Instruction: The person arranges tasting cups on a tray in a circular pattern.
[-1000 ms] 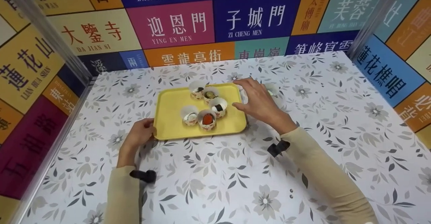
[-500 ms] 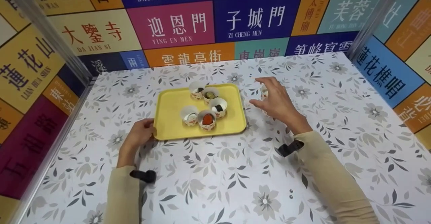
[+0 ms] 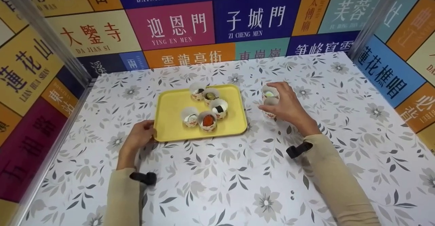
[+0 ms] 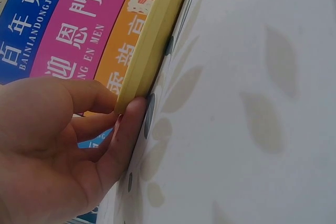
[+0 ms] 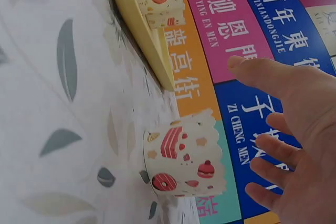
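At its near left corner, a yellow tray is pinched between the thumb and fingers of my left hand. The left wrist view shows that hand at the tray's rim. Two printed paper cups stand right of the tray: a farther one with something pale green inside, and a nearer one partly behind my right hand. In the right wrist view, that hand has thumb and fingers spread, apart from a paper cup with cake and donut prints.
Several paper cups stand on the tray, among them one with an orange-red piece and one with a white piece banded in black. The floral tabletop ends at a colourful lettered wall.
My right hand has moved right, away from the tray's right edge, to the two cups beside it. My left hand stays on the tray corner.
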Available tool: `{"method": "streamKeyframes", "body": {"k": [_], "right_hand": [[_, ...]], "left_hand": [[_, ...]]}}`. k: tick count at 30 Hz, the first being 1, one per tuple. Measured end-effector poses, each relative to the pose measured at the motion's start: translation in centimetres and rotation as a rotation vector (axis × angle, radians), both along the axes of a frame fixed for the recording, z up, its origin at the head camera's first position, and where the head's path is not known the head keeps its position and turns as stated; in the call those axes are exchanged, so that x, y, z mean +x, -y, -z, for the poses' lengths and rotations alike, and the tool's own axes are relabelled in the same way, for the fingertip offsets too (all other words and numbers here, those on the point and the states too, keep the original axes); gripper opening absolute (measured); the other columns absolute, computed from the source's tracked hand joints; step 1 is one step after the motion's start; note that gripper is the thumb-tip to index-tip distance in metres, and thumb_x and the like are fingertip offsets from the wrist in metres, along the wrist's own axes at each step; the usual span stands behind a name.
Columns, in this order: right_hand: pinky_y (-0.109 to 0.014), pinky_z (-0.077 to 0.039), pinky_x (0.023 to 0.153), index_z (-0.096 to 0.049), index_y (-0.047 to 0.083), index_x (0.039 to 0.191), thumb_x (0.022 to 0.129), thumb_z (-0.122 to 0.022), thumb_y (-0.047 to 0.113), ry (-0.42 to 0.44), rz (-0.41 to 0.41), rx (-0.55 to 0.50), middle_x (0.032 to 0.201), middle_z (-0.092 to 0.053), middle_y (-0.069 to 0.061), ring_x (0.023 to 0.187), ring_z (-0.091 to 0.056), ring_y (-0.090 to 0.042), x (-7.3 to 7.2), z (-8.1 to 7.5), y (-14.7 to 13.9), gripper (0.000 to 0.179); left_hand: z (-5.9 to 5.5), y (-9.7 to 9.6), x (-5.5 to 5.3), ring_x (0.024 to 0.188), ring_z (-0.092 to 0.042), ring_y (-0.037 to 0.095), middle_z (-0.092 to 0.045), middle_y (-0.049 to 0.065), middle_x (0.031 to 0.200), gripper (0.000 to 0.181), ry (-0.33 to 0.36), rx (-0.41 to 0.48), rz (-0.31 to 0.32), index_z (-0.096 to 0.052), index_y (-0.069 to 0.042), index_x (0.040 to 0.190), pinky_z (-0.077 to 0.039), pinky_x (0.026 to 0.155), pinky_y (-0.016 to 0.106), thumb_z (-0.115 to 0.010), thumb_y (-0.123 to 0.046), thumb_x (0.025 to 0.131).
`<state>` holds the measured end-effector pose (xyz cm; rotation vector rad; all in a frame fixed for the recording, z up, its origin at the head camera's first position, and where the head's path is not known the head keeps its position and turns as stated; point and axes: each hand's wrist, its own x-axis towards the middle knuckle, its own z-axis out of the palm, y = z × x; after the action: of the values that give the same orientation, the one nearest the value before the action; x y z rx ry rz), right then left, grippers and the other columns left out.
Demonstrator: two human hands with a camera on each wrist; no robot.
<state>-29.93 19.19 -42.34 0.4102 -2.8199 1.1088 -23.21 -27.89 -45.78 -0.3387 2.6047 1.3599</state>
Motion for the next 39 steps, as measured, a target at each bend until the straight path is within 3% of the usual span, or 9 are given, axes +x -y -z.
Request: {"method": "streamKeyframes", "body": {"k": [9,15,24,33,39], "right_hand": [[-0.057,-0.034,0.113,-0.037,0.007,0.148,0.08,-0.083,0.039,0.118,0.02,0.025,0.149,-0.03,-0.021,0.136,-0.036,-0.039,-0.1,-0.2,-1.3,0.088],[-0.056,-0.039,0.107,-0.037,0.006,0.142,0.079,-0.082,0.045,0.166,0.011,0.005,0.143,-0.035,-0.021,0.13,-0.041,-0.04,-0.2,0.0,-2.2,0.087],[-0.055,-0.041,0.108,-0.04,0.003,0.138,0.076,-0.086,0.043,0.247,-0.014,0.002,0.141,-0.045,-0.02,0.13,-0.046,-0.039,-0.7,0.5,-3.4,0.087],[-0.053,-0.041,0.108,-0.036,0.005,0.139,0.075,-0.087,0.04,0.344,-0.042,0.046,0.144,-0.041,-0.02,0.124,-0.049,-0.037,-1.2,1.4,-3.4,0.089],[-0.049,-0.042,0.103,-0.036,0.005,0.14,0.077,-0.087,0.035,0.345,-0.035,0.03,0.141,-0.043,-0.019,0.123,-0.049,-0.036,-1.1,1.8,-3.3,0.086]], "left_hand": [[-0.1,0.0,0.0,0.082,-0.061,0.011,-0.058,0.022,0.125,0.053,-0.012,0.035,0.005,-0.044,0.006,0.147,-0.052,0.067,0.021,-0.045,-0.003,0.095],[0.1,0.1,0.1,0.085,-0.062,0.012,-0.058,0.022,0.13,0.052,0.011,0.03,0.01,-0.043,0.003,0.149,-0.052,0.069,0.022,-0.045,-0.006,0.097],[-0.2,0.0,0.1,0.091,-0.061,0.015,-0.058,0.019,0.129,0.053,0.033,0.014,-0.009,-0.043,0.002,0.149,-0.053,0.071,0.022,-0.044,-0.006,0.097],[0.0,0.2,0.1,0.087,-0.061,0.013,-0.058,0.019,0.126,0.052,0.014,0.028,-0.01,-0.044,0.003,0.148,-0.054,0.07,0.022,-0.044,-0.005,0.097],[0.0,0.0,0.1,0.088,-0.063,0.014,-0.058,0.023,0.13,0.052,0.004,0.038,-0.001,-0.044,0.004,0.148,-0.054,0.071,0.022,-0.045,-0.005,0.096]]}}
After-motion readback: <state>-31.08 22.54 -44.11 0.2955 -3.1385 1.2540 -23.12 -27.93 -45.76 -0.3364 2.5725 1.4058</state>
